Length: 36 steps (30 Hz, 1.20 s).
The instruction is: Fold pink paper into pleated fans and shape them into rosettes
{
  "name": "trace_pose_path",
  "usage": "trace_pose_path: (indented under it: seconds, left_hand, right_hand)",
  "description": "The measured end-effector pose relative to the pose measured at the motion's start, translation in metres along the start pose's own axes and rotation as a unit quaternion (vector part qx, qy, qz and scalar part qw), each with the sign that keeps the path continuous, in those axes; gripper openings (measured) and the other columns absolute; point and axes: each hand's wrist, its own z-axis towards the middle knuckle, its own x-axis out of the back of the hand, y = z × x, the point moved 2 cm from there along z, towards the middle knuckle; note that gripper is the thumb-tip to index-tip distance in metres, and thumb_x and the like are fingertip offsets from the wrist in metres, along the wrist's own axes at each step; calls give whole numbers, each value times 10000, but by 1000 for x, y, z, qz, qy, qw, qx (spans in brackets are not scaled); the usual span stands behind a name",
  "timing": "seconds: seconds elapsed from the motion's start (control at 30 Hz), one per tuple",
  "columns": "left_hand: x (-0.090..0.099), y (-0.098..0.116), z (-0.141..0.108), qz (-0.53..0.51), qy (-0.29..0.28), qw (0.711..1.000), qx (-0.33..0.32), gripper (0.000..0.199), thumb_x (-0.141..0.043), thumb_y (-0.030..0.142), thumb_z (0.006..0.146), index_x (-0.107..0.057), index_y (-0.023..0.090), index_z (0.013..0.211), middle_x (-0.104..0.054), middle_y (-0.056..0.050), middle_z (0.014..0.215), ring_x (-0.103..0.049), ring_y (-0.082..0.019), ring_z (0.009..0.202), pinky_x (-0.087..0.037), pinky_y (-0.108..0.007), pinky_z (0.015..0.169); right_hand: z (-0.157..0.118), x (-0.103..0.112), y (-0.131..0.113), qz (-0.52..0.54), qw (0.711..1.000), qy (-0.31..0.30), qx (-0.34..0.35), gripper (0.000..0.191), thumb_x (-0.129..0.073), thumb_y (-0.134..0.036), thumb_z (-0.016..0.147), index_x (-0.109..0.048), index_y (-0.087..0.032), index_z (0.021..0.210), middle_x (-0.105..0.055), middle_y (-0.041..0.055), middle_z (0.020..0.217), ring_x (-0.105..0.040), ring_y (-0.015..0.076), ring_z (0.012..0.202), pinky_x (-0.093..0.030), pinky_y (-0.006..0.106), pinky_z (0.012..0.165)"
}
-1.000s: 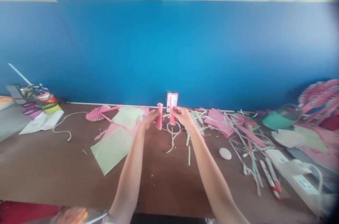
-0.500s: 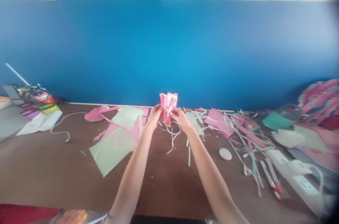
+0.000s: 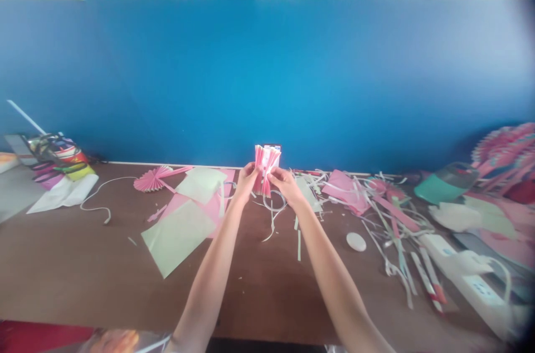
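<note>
Between my hands is a pink pleated paper with pale edges, folded like an accordion and held upright above the table. My left hand pinches its left side. On its right side, the fingers of my right hand are closed. The pleats stand in two bunches, spread at the top and narrower in the middle. Just behind the paper a phone with a lit screen leans near the blue partition, partly covered by the pleats. Below my hands a thin white strip curls on the table.
Pale green sheets, pink paper and a finished pink fan lie left. Right are tangled paper strips, a white oval object, markers and a power strip. A blue partition closes off the back.
The pleated paper's two bunches have come closer together and now stand more evenly, with my left hand slightly further right. Both hands keep their hold.
</note>
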Motion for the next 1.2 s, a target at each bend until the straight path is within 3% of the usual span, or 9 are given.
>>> trace_pose_path:
  seconds: [0.4, 0.8, 1.2]
  left_hand:
    - [-4, 4, -4, 58, -27, 998, -28, 304, -608, 389, 826, -653, 179, 1041, -677, -70, 989, -629, -197, 894, -482, -294, 775]
    - [-5, 3, -5, 65, -19, 998, -20, 303, -596, 386, 832, -633, 166, 1037, -668, -78, 973, -628, -192, 877, -495, -296, 763]
    - [4, -4, -1, 135, 15, 990, -45, 285, -561, 395, 853, -632, 181, 1026, -672, -75, 1002, -624, -190, 911, -482, -299, 785]
  right_hand:
    - [4, -2, 9, -26, 999, 23, -3, 285, -688, -470, 750, -611, -207, 828, -627, 2, 747, -585, 159, 668, -501, 289, 659]
    - [7, 0, 15, -37, 998, 41, -3, 287, -693, -469, 737, -623, -204, 822, -650, 16, 768, -604, 173, 695, -503, 302, 672]
    - [4, 3, 7, -27, 998, 56, -12, 304, -705, -473, 738, -656, -194, 849, -681, 36, 839, -628, 190, 757, -506, 311, 720]
